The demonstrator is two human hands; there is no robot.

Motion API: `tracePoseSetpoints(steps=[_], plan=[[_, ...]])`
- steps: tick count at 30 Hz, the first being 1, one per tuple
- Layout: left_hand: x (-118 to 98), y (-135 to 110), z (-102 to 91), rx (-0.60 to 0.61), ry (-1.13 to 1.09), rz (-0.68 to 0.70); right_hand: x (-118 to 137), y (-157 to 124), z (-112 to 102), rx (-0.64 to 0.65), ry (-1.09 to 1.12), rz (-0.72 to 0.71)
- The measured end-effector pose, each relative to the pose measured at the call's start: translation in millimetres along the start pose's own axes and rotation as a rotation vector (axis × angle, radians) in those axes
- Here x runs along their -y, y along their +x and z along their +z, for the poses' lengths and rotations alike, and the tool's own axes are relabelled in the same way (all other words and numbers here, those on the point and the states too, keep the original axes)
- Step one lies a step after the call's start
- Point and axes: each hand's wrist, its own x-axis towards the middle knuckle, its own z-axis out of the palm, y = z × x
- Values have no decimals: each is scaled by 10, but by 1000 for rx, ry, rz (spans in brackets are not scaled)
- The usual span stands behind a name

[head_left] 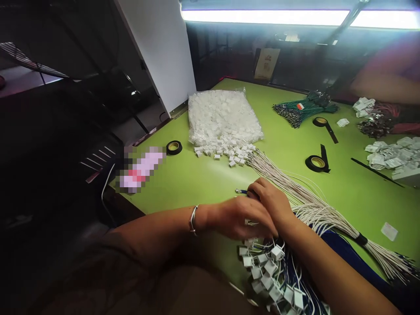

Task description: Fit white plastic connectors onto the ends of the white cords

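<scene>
My left hand (241, 216) and my right hand (271, 199) meet over the near part of the green table (197, 179), fingers curled together. A thin blue wire with a metal tip (241, 191) sticks out to the left from my right fingers. A small white piece shows under my left fingers; what it is I cannot tell. My left wrist wears a silver bangle (193, 218). A long bundle of white wires (315, 205) runs from the hands to the right. Below the hands lies a heap of wires ending in white connectors (272, 271).
A clear bag of white connector housings (221, 116) lies at the back, with loose ones (226, 153) spilled before it. Black tape rolls (173, 147) (316, 162) (320, 121), a green wire bundle (302, 109) and more white parts (390, 155) sit to the right. Another person's arm (383, 85) is far right.
</scene>
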Motion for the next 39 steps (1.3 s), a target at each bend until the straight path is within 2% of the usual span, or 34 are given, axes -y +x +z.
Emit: tracePoseSetpoints(steps=[2, 3, 4, 6, 9, 14, 19, 23, 26, 28, 32, 34, 39], plan=[[172, 1, -207, -456, 255, -211, 25, -2, 3, 17, -58, -14], [276, 3, -319, -618, 398, -306, 31, -1, 2, 17, -76, -23], [385, 7, -424, -676, 519, -379, 35, 0, -1, 12, -88, -29], [590, 19, -578, -654, 671, -489, 42, 4, -6, 11, -97, -36], [784, 33, -653, -541, 786, -524, 57, 7, -12, 18, -90, -46], [823, 36, -627, -535, 773, -504, 40, 14, -2, 76, -26, -54], [842, 18, -652, -594, 634, -515, -65, 26, 40, -67, 347, -39], [878, -2, -697, -705, 373, -539, -128, 25, 54, -145, 641, 111], [820, 6, -699, -838, 42, -522, -138, 19, 36, -156, 776, 211], [718, 22, -653, -861, -194, -496, -131, 13, 9, -186, 838, 213], [482, 49, -464, -732, -619, -541, -99, -8, -66, -261, 882, 193], [426, 52, -373, -671, -760, -573, -81, -25, -96, -291, 879, 206], [449, 50, -269, -601, -845, -620, -43, -62, -106, -350, 773, 203]])
